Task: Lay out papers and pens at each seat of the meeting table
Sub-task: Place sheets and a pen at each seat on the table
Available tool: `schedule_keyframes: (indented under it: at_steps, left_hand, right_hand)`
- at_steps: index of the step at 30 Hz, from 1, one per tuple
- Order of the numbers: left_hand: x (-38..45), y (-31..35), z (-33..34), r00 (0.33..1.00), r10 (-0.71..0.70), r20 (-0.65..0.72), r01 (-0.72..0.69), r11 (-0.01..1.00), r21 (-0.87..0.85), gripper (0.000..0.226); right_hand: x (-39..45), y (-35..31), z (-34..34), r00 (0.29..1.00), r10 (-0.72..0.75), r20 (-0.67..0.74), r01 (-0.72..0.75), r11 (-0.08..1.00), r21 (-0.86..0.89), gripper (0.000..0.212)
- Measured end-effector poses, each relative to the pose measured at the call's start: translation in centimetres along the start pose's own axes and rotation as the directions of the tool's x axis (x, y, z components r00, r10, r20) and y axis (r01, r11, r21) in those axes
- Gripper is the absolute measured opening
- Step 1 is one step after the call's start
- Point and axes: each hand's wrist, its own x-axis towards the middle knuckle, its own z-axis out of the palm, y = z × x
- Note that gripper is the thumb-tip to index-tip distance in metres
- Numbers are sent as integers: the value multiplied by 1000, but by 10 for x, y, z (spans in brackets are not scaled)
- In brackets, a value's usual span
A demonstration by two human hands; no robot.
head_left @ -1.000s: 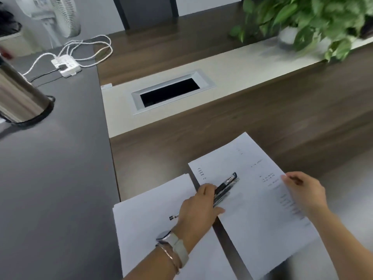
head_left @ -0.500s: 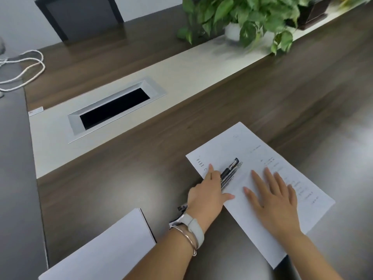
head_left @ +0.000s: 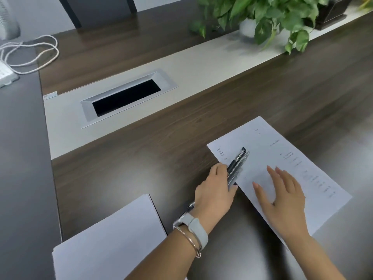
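A printed white sheet [head_left: 278, 156] lies slanted on the dark wooden meeting table [head_left: 161, 162]. My right hand [head_left: 282, 197] rests flat on the sheet with its fingers spread. My left hand [head_left: 216, 190], with a watch and bangle at the wrist, grips a bundle of black pens [head_left: 237, 162] whose tips lie over the sheet's left edge. A stack of white papers [head_left: 113, 239] sits at the lower left, partly under my left forearm.
A grey strip with a recessed cable box [head_left: 125, 98] runs along the table's middle. A potted leafy plant [head_left: 266, 15] stands on it at the back right. White cables [head_left: 34, 55] and a power strip lie at the far left. A dark chair [head_left: 101, 9] stands behind.
The sheet was slid right, away from the paper stack. My right hand went from holding its edge to lying flat on it. My left hand kept the pens.
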Motion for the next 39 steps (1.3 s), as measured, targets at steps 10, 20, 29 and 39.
schedule_keyframes:
  at_steps: [10,20,29,39]
  left_hand:
    - [-151,-106,-45,883,-455,-117,409,866,-287,34]
    - [-236,-171,-42,748,-620,-235,506,763,-404,35]
    - [-239,-158,-43,855,-466,-230,409,876,-256,40]
    - [-127,-73,-18,969,-92,229,48,980,192,89]
  right_hand:
    - [-155,-82,62,958,-236,165,181,940,289,38]
    - [-187,-123,39,860,138,491,-233,963,138,20]
    - [-183,-119,25,891,159,426,-337,859,385,20]
    - [-62,-64,12,946,171,274,-233,949,212,14]
